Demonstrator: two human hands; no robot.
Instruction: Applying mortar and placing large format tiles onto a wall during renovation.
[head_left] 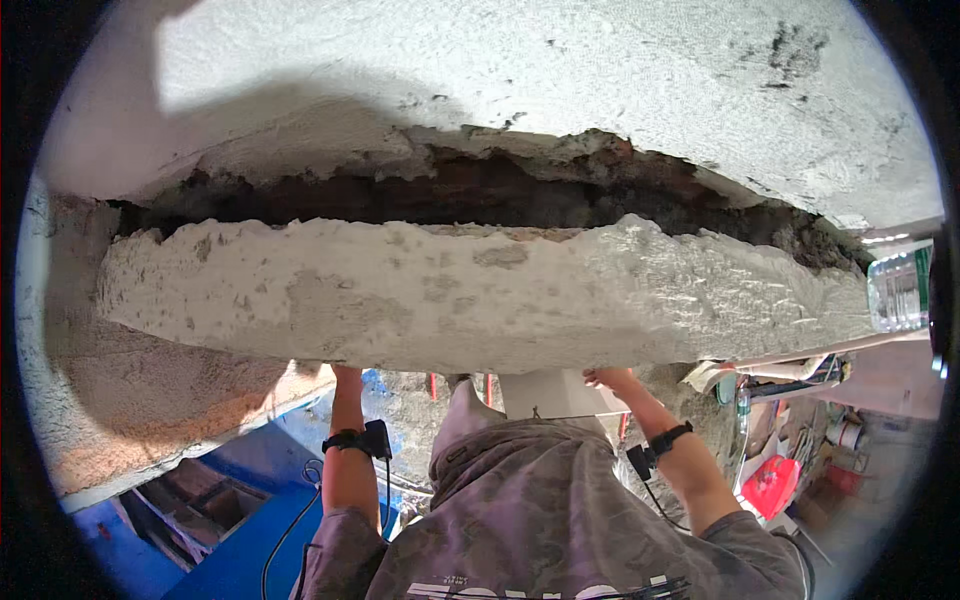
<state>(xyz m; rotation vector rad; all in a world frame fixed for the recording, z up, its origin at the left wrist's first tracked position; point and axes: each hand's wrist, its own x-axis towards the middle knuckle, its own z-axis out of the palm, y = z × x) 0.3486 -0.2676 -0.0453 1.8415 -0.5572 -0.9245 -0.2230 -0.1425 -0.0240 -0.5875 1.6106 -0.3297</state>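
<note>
A long, rough grey-white plaster ledge [430, 290] stretches across the view in front of me. My left hand [347, 371] reaches under its near edge, and its fingers are hidden there. Right of the middle, my right hand [612, 379] is just below the same edge. Its visible fingers are bent, and what they hold, if anything, cannot be made out. Beside these fingers is a pale flat panel [560, 392], lower than the ledge and partly covered by it. Both wrists carry black straps with small devices and cables.
Behind the ledge runs a dark, ragged gap [480, 190] below a plastered wall [600, 70]. A clear plastic bottle [898, 290] stands at the ledge's right end. Blue boards [240, 540] lie low on the left. A red object [770, 487] is among clutter on the right.
</note>
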